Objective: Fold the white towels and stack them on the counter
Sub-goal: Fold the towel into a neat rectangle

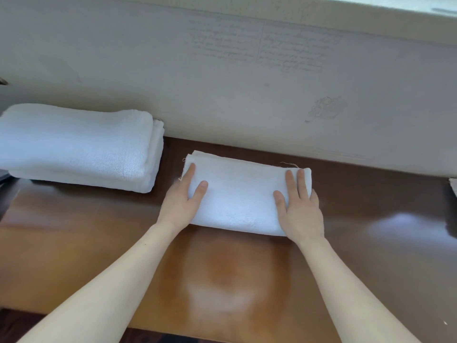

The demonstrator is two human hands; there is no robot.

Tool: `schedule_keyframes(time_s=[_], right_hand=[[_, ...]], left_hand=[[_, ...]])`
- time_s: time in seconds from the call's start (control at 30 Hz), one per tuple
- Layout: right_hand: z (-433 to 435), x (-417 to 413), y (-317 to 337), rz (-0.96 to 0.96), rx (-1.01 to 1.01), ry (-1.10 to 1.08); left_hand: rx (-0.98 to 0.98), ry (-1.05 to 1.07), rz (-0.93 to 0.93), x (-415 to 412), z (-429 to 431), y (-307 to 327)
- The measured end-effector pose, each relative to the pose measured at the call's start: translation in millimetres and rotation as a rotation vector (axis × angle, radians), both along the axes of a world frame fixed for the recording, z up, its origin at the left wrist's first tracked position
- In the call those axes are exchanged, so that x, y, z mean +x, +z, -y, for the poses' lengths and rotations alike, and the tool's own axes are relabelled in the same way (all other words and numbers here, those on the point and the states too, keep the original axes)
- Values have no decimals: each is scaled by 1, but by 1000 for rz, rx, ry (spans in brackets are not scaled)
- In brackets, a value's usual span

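A small folded white towel (pixel 241 194) lies on the glossy brown counter (pixel 222 276), close to the wall. My left hand (pixel 184 201) holds its left end, thumb and forefinger on top, the other fingers hidden under or beside the edge. My right hand (pixel 300 206) lies on its right end with straight fingers flat on the cloth. To the left, a stack of larger folded white towels (pixel 76 147) sits on the counter against the wall.
A pale wall (pixel 247 82) with faint scribbles runs right behind the counter. A bit of white cloth (pixel 453 186) peeks in at the right edge. A dark object (pixel 5 178) shows at the far left beside the stack.
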State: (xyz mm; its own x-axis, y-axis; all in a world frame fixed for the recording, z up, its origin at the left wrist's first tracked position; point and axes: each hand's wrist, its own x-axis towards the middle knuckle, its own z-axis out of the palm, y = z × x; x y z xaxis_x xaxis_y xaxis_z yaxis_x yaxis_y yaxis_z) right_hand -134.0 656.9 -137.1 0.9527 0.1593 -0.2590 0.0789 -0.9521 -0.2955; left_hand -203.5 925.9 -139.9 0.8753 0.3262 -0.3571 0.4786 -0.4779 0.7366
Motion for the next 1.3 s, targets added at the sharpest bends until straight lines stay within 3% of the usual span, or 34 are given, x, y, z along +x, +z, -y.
schedule_keyframes(time_s=[0.3,0.37,0.47,0.67,0.97,1.3], right_hand=[[2,0,7,-14,9,52],[4,0,8,-21,9,62],[8,1,8,-20,12,83],[15,3,9,-29,42,117],[30,9,12,-44,118,158],[49,13,26,-76,243,169]], left_hand=[[-13,191,66,1,16,22],[-94,317,42,1,19,27],[-284,494,-135,1,19,30],[-516,573,-184,-2,26,35],[-508,548,-196,-2,45,64],[-409,612,-22,-5,66,83]])
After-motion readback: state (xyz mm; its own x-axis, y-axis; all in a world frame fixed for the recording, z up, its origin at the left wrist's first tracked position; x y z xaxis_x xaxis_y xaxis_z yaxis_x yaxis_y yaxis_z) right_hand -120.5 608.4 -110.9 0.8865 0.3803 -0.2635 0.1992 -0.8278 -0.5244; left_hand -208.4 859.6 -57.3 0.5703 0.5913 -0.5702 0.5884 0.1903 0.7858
